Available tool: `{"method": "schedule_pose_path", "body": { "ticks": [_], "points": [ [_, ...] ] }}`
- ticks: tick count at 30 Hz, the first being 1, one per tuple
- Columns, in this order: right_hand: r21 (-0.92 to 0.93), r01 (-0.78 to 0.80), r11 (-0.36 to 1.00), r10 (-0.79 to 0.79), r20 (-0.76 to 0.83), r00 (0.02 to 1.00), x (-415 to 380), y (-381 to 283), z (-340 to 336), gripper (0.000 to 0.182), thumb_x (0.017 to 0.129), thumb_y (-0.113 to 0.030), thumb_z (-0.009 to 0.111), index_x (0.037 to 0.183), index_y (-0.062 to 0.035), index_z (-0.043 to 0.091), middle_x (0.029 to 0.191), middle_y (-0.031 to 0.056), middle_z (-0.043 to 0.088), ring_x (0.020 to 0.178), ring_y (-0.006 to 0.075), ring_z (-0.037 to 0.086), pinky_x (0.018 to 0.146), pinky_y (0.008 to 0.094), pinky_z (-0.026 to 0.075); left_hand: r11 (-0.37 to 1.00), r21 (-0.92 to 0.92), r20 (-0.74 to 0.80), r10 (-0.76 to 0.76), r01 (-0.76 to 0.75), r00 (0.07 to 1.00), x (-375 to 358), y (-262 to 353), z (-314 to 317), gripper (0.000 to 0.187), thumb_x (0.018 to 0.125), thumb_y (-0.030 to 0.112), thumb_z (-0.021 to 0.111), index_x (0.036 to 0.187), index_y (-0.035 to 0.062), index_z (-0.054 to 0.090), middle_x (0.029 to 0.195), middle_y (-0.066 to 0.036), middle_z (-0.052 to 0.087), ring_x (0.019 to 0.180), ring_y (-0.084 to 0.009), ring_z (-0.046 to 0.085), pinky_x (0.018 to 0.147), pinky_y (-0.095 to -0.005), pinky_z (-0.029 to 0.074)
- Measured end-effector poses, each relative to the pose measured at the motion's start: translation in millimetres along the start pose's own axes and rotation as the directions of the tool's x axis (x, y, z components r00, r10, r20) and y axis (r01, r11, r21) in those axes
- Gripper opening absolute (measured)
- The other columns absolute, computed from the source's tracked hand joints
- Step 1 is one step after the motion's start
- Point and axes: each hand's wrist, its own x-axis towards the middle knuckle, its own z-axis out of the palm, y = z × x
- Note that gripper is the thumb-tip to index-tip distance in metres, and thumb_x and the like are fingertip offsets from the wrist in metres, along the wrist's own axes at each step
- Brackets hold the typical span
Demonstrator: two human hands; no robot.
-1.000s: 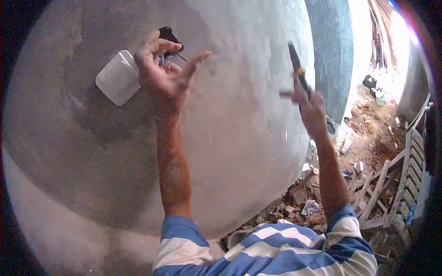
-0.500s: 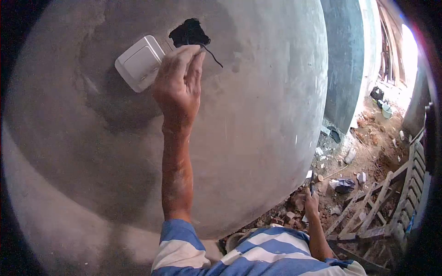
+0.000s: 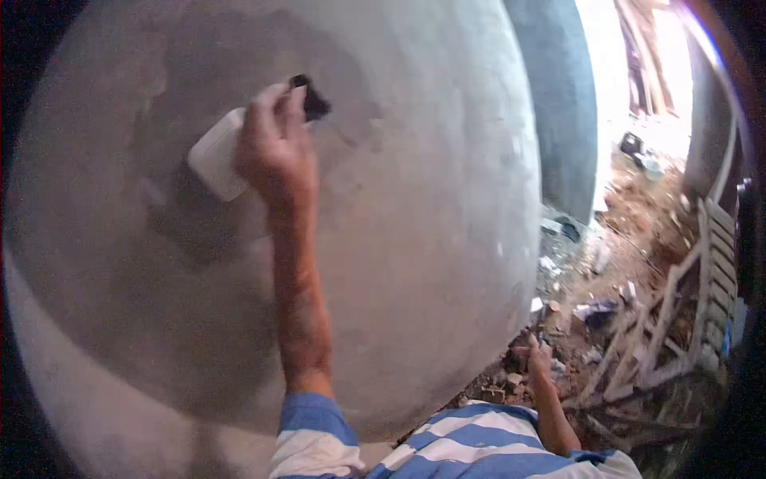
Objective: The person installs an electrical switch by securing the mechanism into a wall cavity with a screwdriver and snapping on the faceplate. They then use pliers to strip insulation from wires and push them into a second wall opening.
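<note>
My left hand [image 3: 278, 156] is raised to the grey plastered wall [image 3: 415, 215], its fingers pinched at the edge of a dark rough hole [image 3: 316, 104]. It appears to grip the thin dark wire from that hole, though blur hides the wire at the fingertips. Partly behind the hand, a white switch plate [image 3: 215, 156] sits tilted against the wall. Low on the right, my right hand [image 3: 540, 359] is closed around a slim dark tool [image 3: 542, 337], too small to identify.
A slatted wooden frame [image 3: 678, 319] leans at the right over rubble-strewn ground [image 3: 646, 215]. A dark bag [image 3: 594, 311] and pale scraps lie there. Farther back are a pale bucket [image 3: 652, 168] and upright planks [image 3: 638, 64].
The view has shifted and blurred. My left hand has come closer to the hole, covering part of it; the wire end that stuck out past my fingers no longer shows clearly.
</note>
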Motion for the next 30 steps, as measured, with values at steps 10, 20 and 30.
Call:
{"method": "schedule_pose_path", "body": {
  "ticks": [10, 20, 30],
  "points": [
    [-0.031, -0.096, 0.995, 0.088, -0.201, 0.976, -19, 0, -16, 0.037, 0.095, -0.031, 0.051, 0.093, 0.0059, 0.058, 0.077, 0.0145, 0.067, 0.074, 0.026, 0.071, 0.063, 0.038, 0.051, 0.894, 0.073, 0.493, 0.354, -0.442, 0.795, -29, 8, -34, 0.022, 0.089, 0.0, 0.06, 0.111, -0.0009, 0.063, 0.111, -0.012, 0.063, 0.107, -0.0276, 0.061, 0.09, -0.0397, 0.054],
    [-0.049, -0.192, 0.98, 0.183, -0.144, 0.972, -10, 20, -64, 0.034, 0.097, -0.033, 0.05, 0.1, 0.0004, 0.054, 0.085, 0.0159, 0.071, 0.073, 0.0205, 0.069, 0.062, 0.0345, 0.05, 0.866, 0.075, 0.679, 0.319, -0.495, 0.661, -9, 9, -32, 0.02, 0.088, 0.001, 0.061, 0.107, 0.0027, 0.065, 0.111, -0.012, 0.062, 0.106, -0.0291, 0.06, 0.088, -0.0401, 0.053],
    [0.019, -0.267, 0.963, 0.264, -0.239, 0.934, -15, -1, -96, 0.032, 0.097, -0.034, 0.049, 0.101, -0.0023, 0.052, 0.085, 0.0148, 0.071, 0.067, 0.0178, 0.067, 0.054, 0.0317, 0.047, 0.907, 0.1, 0.495, 0.312, -0.41, 0.811, -15, 5, -5, 0.015, 0.091, 0.004, 0.06, 0.105, 0.0019, 0.064, 0.111, -0.013, 0.064, 0.102, -0.0289, 0.063, 0.087, -0.0403, 0.053]
  ]
}}
